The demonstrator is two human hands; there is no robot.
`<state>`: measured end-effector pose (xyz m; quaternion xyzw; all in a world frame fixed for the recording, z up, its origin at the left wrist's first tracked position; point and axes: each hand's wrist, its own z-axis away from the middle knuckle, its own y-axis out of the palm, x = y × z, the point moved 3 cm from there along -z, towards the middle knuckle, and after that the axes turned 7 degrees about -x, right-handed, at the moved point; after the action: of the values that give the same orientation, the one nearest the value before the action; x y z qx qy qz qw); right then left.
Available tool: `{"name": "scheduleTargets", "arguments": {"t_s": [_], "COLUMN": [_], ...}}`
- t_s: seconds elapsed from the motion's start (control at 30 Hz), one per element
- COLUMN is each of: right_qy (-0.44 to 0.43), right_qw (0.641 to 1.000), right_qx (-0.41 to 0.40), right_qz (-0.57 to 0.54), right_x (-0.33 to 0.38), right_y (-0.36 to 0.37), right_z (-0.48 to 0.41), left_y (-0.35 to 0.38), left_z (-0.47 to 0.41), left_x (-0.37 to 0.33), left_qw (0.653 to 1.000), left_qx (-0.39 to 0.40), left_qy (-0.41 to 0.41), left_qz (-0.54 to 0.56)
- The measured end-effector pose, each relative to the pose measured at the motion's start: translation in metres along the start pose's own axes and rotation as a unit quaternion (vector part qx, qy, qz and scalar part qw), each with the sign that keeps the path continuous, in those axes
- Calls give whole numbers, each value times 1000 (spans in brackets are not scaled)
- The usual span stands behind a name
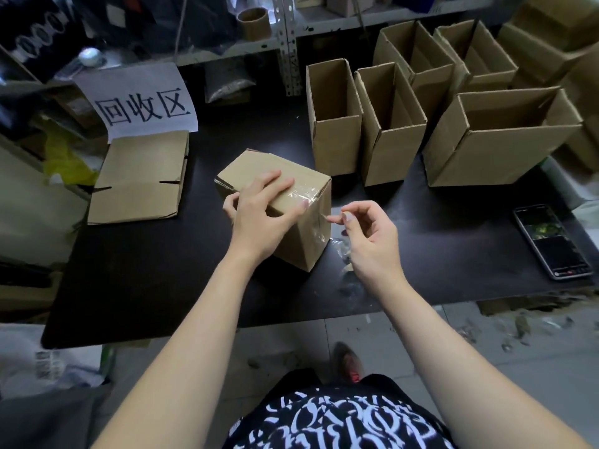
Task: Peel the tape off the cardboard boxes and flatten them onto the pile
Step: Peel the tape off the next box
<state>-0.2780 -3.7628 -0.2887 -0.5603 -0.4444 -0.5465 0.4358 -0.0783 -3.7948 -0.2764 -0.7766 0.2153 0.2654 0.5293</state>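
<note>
The box [293, 215] is being steadied mid-table by the left hand [259, 215], spread over its top. The tape [319, 218] end at its right edge is being pinched by the right hand [366, 234]. Thin, clingy film; light, stiff cardboard.

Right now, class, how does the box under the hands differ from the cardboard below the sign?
The box is still assembled and taped; the cardboard lies flat, its flaps spread. The left hand holds the box; nothing touches the cardboard. Both are plain brown and rest on the black table.
</note>
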Motion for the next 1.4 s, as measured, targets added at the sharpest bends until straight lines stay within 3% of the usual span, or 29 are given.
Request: {"name": "scheduleTargets", "arguments": {"t_s": [0.13, 0.27, 0.37, 0.5, 0.6, 0.8, 1.07, 1.23, 1.4], "right_qy": [17, 63, 108, 119, 117, 105, 13, 34, 53], "right_qw": [999, 995, 982, 940, 932, 970, 983, 995, 990], "right_qx": [-34, -62, -50, -9, 21, 17, -42, 24, 77], "right_qz": [21, 53, 146, 320, 344, 219, 178, 92, 102], "right_x": [-6, -17, -33, -41, -34, -28, -25, -23, -45], "right_y": [1, -5, -15, -30, -31, -21, -5, 7, 33], "right_z": [1, 8, 11, 4, 4, 0, -10, -15, -19], "left_y": [-8, -21, -26, -32, -36, -38, -37, -38, -36], "left_z": [-3, -16, -24, -32, -38, -38, -30, -27, -26], "left_x": [3, 20, 28, 37, 42, 44, 43, 42, 43], "left_qw": [998, 999, 1000, 998, 997, 995, 997, 998, 998], "left_qx": [10, -41, -26, -49, -52, -53, -40, -35, -39], "left_qy": [52, 6, -1, -35, -55, -69, -49, -44, -40], "left_qz": [-28, -12, -8, 19, 32, 44, 34, 36, 35]}}
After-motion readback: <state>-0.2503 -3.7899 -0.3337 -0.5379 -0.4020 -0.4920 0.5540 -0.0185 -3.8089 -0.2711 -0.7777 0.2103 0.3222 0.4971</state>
